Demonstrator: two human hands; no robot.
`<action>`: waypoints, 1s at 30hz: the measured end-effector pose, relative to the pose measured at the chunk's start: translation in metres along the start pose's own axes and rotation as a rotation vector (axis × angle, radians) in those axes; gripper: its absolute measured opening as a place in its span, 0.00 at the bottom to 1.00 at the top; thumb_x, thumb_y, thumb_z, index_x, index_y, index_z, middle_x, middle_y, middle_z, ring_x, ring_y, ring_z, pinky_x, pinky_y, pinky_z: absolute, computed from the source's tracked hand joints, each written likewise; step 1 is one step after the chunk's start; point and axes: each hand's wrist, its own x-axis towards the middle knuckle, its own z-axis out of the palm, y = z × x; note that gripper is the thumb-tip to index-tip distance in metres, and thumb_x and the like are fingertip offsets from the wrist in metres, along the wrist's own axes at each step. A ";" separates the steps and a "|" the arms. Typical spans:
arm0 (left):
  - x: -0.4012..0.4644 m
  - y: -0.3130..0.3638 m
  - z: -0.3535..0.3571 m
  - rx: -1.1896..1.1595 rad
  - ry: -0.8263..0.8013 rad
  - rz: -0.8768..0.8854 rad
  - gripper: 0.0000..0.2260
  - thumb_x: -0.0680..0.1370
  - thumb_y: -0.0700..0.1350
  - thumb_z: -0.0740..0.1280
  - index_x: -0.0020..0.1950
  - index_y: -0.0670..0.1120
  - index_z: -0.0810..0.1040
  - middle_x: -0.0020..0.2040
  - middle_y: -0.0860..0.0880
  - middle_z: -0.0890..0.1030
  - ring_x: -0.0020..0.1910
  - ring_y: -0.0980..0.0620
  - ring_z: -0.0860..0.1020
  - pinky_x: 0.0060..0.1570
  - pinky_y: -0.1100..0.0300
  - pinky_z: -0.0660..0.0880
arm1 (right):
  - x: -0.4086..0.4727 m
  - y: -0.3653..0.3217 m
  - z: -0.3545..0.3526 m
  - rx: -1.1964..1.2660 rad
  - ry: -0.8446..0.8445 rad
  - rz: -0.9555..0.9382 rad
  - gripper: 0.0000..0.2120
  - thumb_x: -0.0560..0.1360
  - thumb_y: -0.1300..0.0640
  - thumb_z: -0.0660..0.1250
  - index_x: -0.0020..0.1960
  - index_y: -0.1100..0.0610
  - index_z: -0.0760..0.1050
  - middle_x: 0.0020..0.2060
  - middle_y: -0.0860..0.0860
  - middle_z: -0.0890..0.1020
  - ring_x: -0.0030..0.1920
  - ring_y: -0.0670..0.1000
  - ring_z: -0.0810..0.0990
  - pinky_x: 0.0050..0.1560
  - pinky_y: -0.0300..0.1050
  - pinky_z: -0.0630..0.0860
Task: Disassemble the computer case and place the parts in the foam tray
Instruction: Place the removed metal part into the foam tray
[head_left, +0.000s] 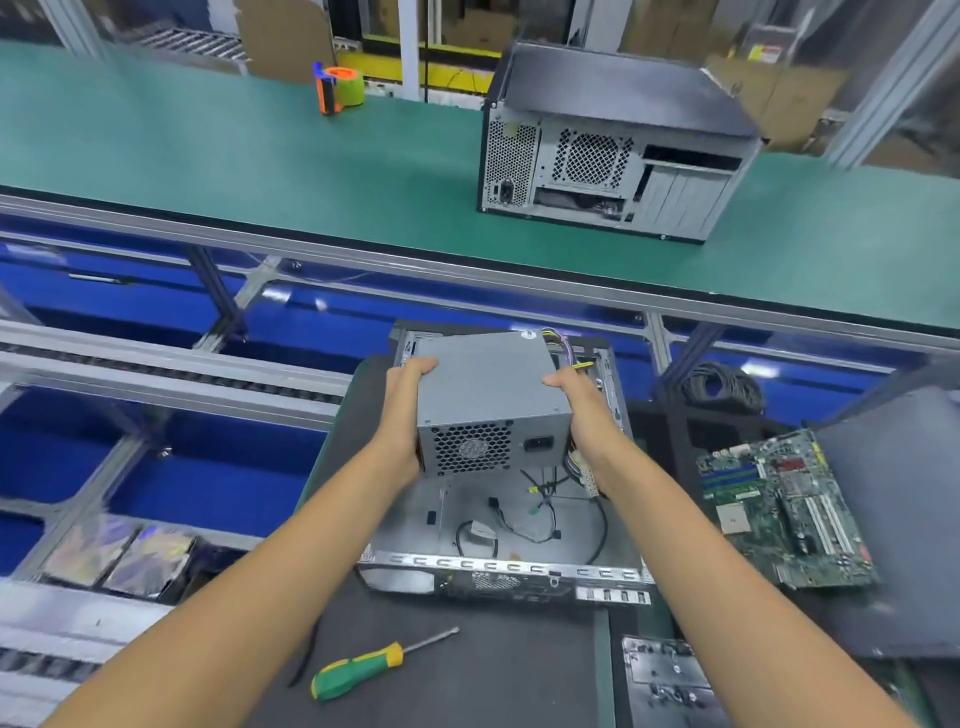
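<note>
Grey power supply (488, 400) gripped between both hands (arms outstretched) above case (509, 545).

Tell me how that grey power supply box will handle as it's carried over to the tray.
The power supply looks rigid sheet metal, so it shouldn't flex. Both the left hand and right hand grip it, suggesting heft. Its loose wire bundle will likely dangle and could snag the open case.
</note>
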 end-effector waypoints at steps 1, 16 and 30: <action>0.000 0.001 0.000 -0.004 -0.006 -0.001 0.35 0.68 0.62 0.72 0.71 0.48 0.71 0.67 0.38 0.78 0.59 0.38 0.81 0.57 0.37 0.78 | 0.000 -0.001 -0.001 -0.004 0.002 0.001 0.46 0.64 0.33 0.62 0.80 0.46 0.61 0.81 0.47 0.59 0.78 0.53 0.60 0.60 0.56 0.62; -0.012 -0.009 -0.028 0.037 -0.226 -0.127 0.18 0.72 0.61 0.69 0.51 0.49 0.86 0.55 0.40 0.85 0.50 0.37 0.84 0.52 0.35 0.80 | 0.000 -0.036 -0.051 0.221 -0.269 0.188 0.25 0.84 0.47 0.48 0.67 0.64 0.71 0.50 0.65 0.82 0.39 0.59 0.87 0.32 0.48 0.82; -0.025 0.003 -0.034 -0.026 -0.252 0.059 0.15 0.75 0.54 0.68 0.57 0.48 0.83 0.50 0.43 0.84 0.45 0.42 0.84 0.50 0.39 0.81 | -0.003 -0.021 -0.133 -0.341 -0.761 0.305 0.39 0.76 0.36 0.51 0.77 0.62 0.61 0.60 0.63 0.83 0.69 0.70 0.73 0.52 0.50 0.77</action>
